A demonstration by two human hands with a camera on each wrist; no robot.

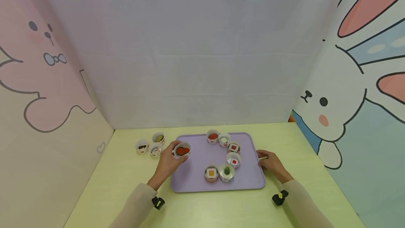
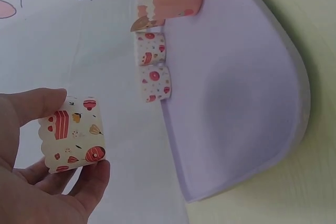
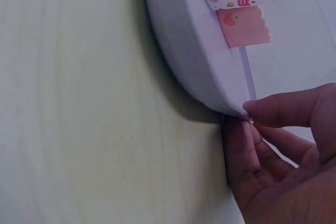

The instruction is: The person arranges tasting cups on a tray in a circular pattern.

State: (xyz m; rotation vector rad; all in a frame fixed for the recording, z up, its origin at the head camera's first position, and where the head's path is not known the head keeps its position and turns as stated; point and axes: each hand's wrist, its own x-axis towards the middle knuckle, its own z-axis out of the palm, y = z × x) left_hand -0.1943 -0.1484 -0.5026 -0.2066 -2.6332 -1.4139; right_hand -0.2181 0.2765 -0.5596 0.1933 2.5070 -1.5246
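My left hand (image 1: pixel 167 163) grips a small paper baking cup (image 1: pixel 182 150) with red contents, raised over the left part of a lilac tray (image 1: pixel 196 171). The left wrist view shows this cup's (image 2: pixel 79 135) scalloped rim and cake-and-donut print, with the thumb on one side and fingers on the other. At the tray's right edge, my right hand (image 1: pixel 272 163) pinches the rim; in the right wrist view its thumb (image 3: pixel 278 106) lies on top and fingers are below. Several similar cups curve across the tray, including one with green contents (image 1: pixel 226 172) and one with an orange square (image 1: pixel 211 173).
Left of the tray, three more cups stand grouped on the pale yellow table (image 1: pixel 202 210): one with dark pieces (image 1: pixel 142 146), one with yellow-green contents (image 1: pixel 158 138) and a whitish one (image 1: pixel 155 149). Behind rises a white sheet (image 1: pixel 202 62), with cartoon-printed panels at both sides.
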